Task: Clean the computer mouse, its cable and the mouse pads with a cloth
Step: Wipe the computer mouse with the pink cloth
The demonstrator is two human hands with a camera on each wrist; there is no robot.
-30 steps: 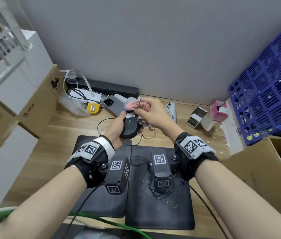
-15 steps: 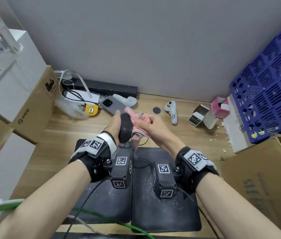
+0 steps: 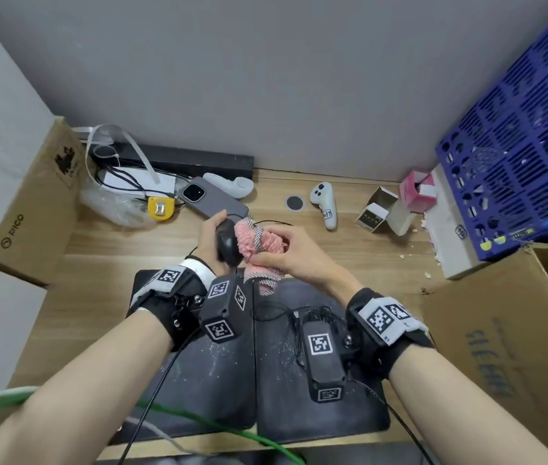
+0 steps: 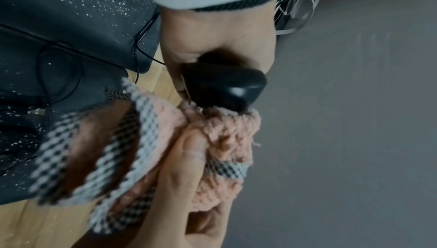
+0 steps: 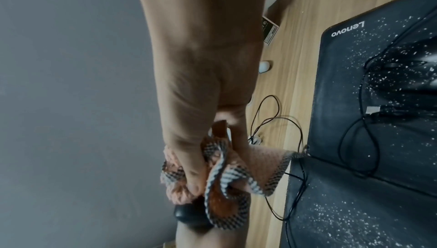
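My left hand (image 3: pixel 210 239) grips the black computer mouse (image 3: pixel 228 242) (image 4: pixel 224 88) (image 5: pixel 189 214) in the air above the desk, tilted on its side. My right hand (image 3: pixel 294 251) holds a bunched pink cloth with a checked border (image 3: pixel 259 245) (image 4: pixel 212 140) (image 5: pixel 224 168) and presses it against the mouse's right side. The mouse's thin black cable (image 3: pixel 294 322) (image 5: pixel 276 121) lies in loops on the desk and across the pads. Two black mouse pads (image 3: pixel 198 387) (image 3: pixel 303 404) (image 5: pixel 354 102) lie side by side beneath my forearms, speckled with white crumbs.
A grey phone (image 3: pixel 212 201), a yellow tape measure (image 3: pixel 161 208), a white controller (image 3: pixel 324 203) and small boxes (image 3: pixel 378 209) lie at the back of the desk. Cardboard boxes (image 3: pixel 31 209) stand left, a blue crate (image 3: pixel 517 156) and an open carton (image 3: pixel 507 330) right.
The mouse has turned from flat to on its side in my left hand and come lower and nearer. My right hand has brought the cloth against the mouse's side.
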